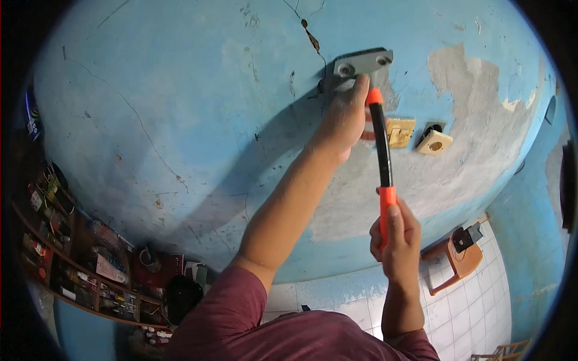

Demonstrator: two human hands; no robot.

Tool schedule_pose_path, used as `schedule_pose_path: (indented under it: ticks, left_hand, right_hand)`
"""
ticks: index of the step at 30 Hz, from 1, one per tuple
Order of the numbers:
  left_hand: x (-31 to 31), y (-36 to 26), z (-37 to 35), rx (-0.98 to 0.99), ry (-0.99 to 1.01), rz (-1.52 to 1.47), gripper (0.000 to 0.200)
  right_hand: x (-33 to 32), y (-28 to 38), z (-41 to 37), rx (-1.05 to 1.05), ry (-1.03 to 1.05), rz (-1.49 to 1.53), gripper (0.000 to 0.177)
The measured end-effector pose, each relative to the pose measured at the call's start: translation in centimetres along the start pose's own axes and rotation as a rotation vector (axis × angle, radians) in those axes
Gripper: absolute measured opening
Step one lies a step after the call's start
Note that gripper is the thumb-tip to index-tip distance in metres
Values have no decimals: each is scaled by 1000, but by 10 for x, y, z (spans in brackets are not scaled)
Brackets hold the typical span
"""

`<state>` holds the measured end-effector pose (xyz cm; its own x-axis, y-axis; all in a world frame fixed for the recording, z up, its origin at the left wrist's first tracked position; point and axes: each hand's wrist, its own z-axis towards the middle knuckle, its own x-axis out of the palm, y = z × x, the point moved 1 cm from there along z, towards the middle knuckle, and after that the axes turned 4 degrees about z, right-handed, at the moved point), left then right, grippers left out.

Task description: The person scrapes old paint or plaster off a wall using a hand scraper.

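A grey metal bracket (pixel 361 62) with two screw holes sits against the blue wall (pixel 180 108), high up. My left hand (pixel 346 117) reaches up and presses its fingers on the bracket's lower edge. A tool with an orange-and-black handle (pixel 382 144) is gripped at its lower orange end by my right hand (pixel 395 237). The tool points up, and its tip lies just under the bracket beside my left fingers. Whether the tip touches the bracket is not visible.
A yellowed wall switch (pixel 400 132) and a socket (pixel 434 142) sit just right of the tool. The plaster is cracked and patched. Cluttered wooden shelves (pixel 78 265) run along the lower left. A small orange stool (pixel 457 259) stands on the white tiled floor at right.
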<state>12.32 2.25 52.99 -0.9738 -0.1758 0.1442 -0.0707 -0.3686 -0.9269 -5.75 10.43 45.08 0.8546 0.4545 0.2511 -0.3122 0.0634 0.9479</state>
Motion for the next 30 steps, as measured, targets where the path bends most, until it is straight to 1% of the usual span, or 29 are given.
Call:
schedule_pose_path:
  ticks: [1,3,6,7,9,11,13,15,16,19,21,23,25,26,29,30]
  left_hand:
    - [1,-5,0,28,8,-5,57]
    - [-3,4,-8,15,18,22,57]
    - [-7,22,-21,-16,31,38,57]
    - [-8,24,-23,-42,31,32,57]
    - [-9,16,-14,-29,38,61,57]
    - [-6,5,-7,46,56,3,56]
    - [-4,4,-9,29,38,4,55]
    - [-7,15,-17,12,51,24,54]
    - [-9,21,-20,-23,22,43,54]
    - [-15,21,-12,-7,94,29,52]
    - [-13,19,-17,-26,78,5,51]
    - [-14,20,-18,-5,58,-14,50]
    - [-13,24,-24,-14,55,-31,50]
    - [-13,25,-26,-30,44,-15,51]
    - [-12,14,-22,-33,16,7,51]
    - [-13,8,-17,3,32,2,52]
  right_hand:
    - [-1,4,-1,-7,14,15,43]
    - [-6,-2,-9,6,-2,-15,44]
    - [-4,-19,-25,87,-32,1,43]
    - [-1,-17,-23,81,-39,2,43]
    - [2,-9,-19,54,-29,-20,43]
    - [4,-2,-17,46,-41,-15,43]
    - [10,3,-20,34,-40,19,43]
    - [9,-8,-29,23,-40,14,43]
    - [9,-12,-31,47,-51,15,43]
    - [10,-7,-29,67,-62,4,43]
    - [3,-3,-29,78,-22,7,44]
    - [12,-11,-32,97,-57,-15,44]
    - [23,-26,-32,38,-110,18,48]
    - [18,-29,-30,55,-63,57,44]
    - [15,-23,-22,42,-22,73,44]
    - [17,-19,-19,20,-32,19,45]
